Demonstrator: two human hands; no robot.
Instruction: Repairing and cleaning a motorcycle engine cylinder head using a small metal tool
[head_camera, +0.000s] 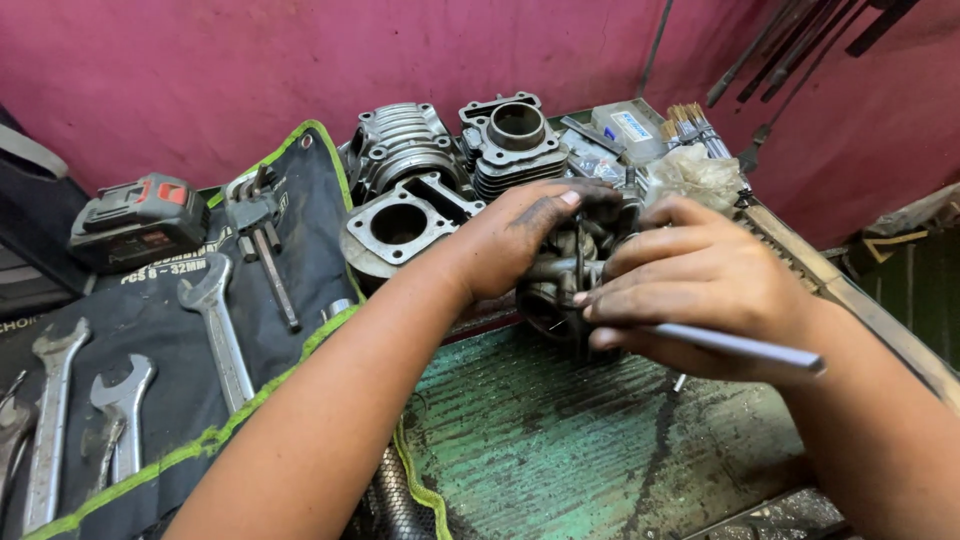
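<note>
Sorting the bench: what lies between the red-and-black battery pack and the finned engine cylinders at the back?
In the head view, a grey tool on the dark tool roll lies between the battery pack and the cylinders.

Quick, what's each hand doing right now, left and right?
Left hand: closed over the top of the dark engine part, gripping it.
Right hand: holding a thin grey rod, fingers resting against the same engine part.

A dark engine part (575, 275) is held at the centre of the green bench (560, 450) by the left hand (520, 235), while a thin metal rod (740, 347) is pinched in the right hand (690, 285). Cylinder blocks (450, 165) are seen at 12 o'clock, and spanners (215, 330) are laid on a dark tool roll (170, 330) at 9 o'clock.
</note>
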